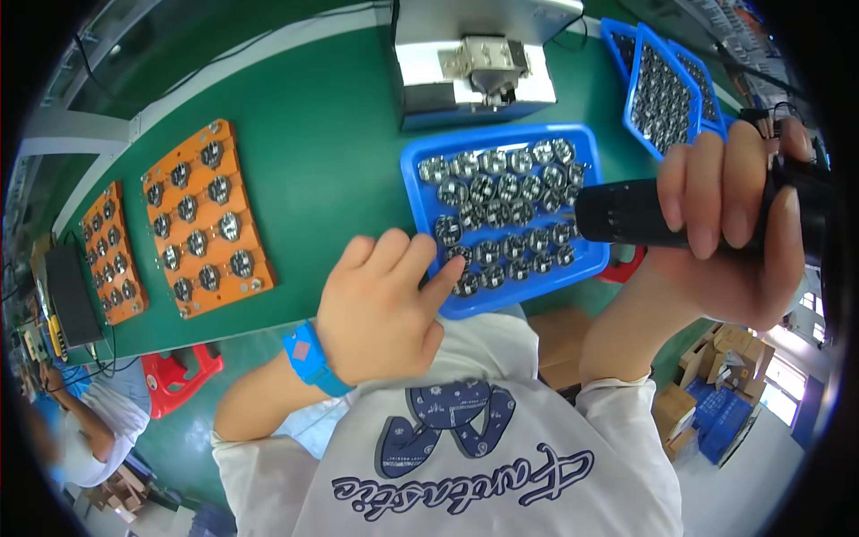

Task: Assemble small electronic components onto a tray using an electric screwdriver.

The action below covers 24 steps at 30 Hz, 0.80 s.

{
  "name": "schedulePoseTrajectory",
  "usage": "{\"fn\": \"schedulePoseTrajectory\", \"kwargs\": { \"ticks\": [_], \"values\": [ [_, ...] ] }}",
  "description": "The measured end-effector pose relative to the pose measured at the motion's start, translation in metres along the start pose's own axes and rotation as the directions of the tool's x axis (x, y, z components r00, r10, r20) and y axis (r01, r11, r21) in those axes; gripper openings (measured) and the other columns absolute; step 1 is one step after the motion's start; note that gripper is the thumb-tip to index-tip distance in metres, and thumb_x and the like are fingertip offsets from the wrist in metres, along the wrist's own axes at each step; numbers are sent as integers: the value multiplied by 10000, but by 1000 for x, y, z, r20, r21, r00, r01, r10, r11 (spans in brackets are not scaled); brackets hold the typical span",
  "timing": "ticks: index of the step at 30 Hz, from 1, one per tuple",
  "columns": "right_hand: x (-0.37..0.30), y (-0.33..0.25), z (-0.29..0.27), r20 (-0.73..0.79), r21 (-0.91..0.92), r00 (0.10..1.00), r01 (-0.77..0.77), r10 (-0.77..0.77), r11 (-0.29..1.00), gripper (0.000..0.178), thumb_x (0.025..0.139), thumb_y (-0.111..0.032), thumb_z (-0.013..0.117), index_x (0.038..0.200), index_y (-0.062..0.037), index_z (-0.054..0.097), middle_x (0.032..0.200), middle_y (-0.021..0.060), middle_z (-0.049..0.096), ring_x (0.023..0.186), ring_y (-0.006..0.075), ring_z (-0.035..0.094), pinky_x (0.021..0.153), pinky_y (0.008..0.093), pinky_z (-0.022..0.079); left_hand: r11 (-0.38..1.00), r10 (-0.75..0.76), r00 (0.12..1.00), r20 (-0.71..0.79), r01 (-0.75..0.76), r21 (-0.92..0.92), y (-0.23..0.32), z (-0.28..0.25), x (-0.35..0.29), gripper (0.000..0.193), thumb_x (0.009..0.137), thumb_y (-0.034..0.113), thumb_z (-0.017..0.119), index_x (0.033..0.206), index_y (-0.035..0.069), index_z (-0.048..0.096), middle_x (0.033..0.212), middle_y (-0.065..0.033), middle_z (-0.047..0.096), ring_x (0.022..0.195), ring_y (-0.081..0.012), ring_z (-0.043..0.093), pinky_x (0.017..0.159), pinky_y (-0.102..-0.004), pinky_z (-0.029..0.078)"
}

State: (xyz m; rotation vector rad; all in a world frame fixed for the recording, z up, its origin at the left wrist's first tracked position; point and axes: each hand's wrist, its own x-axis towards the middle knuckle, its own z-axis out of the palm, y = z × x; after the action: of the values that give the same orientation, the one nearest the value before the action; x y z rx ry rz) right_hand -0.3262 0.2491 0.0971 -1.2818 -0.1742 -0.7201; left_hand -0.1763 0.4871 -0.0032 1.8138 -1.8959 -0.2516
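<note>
A blue tray [419, 192] lies in front of me, holding rows of small round black-and-silver parts [507, 186]. My left hand [380, 300] is at the tray's left rim. Its index finger stretches onto one round part [458, 254] in the lower left of the tray, while the thumb stays apart and the other fingers bend; nothing is in its grasp. My right hand [734, 206] is wrapped round a thick black electric screwdriver [626, 211]. The tool lies almost level, its front end over the tray's right side; its tip is hard to make out.
Two orange fixture boards [199, 242] with round parts stand left on the green table [331, 170]. A metal device [488, 67] stands behind the tray. More filled blue trays [662, 98] sit at the back right. Another person [98, 421] is at the far left by a red stool [179, 380].
</note>
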Motion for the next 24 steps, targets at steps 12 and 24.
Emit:
{"fn": "schedulePoseTrajectory", "kwargs": {
  "ticks": [12,24],
  "values": [
    [86,57,79,-504,-625,820,-128,-273,770,384,951,-141,644,1273,29,523,663,74,526,502,199,526,550,371,476,993,-107,994,-29,105,-53,2,10,-5,532,698,181,696,1210,57,772,920,-74,498,885,-258,502,756,-391,371],
    [78,59,70,-429,-527,886,-90,-174,845,301,918,-109,667,1165,-3,533,607,62,501,433,197,500,477,364,460,981,-167,975,-149,149,-125,3,20,-18,526,684,143,678,1198,120,788,877,-47,476,802,-239,471,700,-390,342]
  ]
}}
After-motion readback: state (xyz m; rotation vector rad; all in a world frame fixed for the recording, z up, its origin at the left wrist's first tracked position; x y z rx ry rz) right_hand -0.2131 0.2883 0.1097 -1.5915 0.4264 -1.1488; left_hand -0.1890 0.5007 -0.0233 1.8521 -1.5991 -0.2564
